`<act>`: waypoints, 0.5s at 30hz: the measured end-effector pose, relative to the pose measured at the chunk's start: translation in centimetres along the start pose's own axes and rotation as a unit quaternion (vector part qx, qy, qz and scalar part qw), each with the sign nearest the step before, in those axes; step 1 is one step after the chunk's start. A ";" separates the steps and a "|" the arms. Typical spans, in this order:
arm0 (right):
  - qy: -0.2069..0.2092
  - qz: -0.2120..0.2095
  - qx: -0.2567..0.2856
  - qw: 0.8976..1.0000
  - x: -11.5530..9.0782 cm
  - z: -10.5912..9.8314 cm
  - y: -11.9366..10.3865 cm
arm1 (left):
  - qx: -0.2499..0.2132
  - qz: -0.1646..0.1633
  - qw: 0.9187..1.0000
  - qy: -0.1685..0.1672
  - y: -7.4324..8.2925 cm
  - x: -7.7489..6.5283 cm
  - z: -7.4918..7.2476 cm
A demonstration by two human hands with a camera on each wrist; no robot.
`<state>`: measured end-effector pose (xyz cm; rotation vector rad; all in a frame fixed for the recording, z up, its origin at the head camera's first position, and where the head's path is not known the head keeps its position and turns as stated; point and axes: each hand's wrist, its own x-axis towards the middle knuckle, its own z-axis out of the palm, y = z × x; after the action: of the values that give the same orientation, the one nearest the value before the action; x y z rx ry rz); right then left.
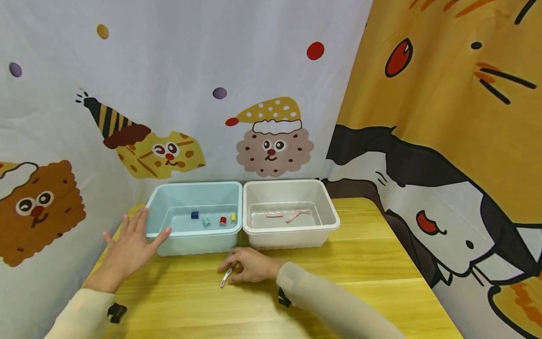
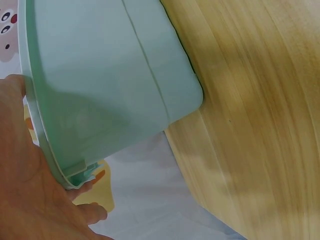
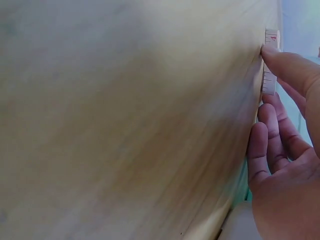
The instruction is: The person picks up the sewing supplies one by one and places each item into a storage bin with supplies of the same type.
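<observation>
My right hand (image 1: 250, 264) is low over the table in front of the bins, pinching a short piece of measuring tape (image 3: 269, 80) between thumb and fingers. The tape is pale, with ruler marks and a red figure. Its remaining fingers are bent beside the wood. With fingers spread, my left hand (image 1: 129, 245) rests at the left front corner of a light blue bin (image 1: 195, 240), by its rim. Inside that bin lie several small thread spools, among them a dark blue spool (image 1: 195, 215), a red spool (image 1: 222, 221) and a yellow spool (image 1: 233, 217).
A white bin (image 1: 292, 238) stands close against the blue one on its right, holding two pale pink strips (image 1: 298, 215). Both bins are near the back of the wooden table (image 1: 360, 292). A printed cloth (image 1: 271, 61) hangs behind and along the sides.
</observation>
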<state>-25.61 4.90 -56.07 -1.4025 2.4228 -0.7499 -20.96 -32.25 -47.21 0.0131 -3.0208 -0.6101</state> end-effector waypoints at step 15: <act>-0.002 0.003 0.024 1.000 0.0 0.2 0.5 | 0.004 -0.001 1.000 -0.003 0.0 0.1 0.0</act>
<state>-25.89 5.03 -56.46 -1.3775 2.3877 -0.7984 -21.02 -32.29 -47.21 0.0161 -3.0291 -0.5994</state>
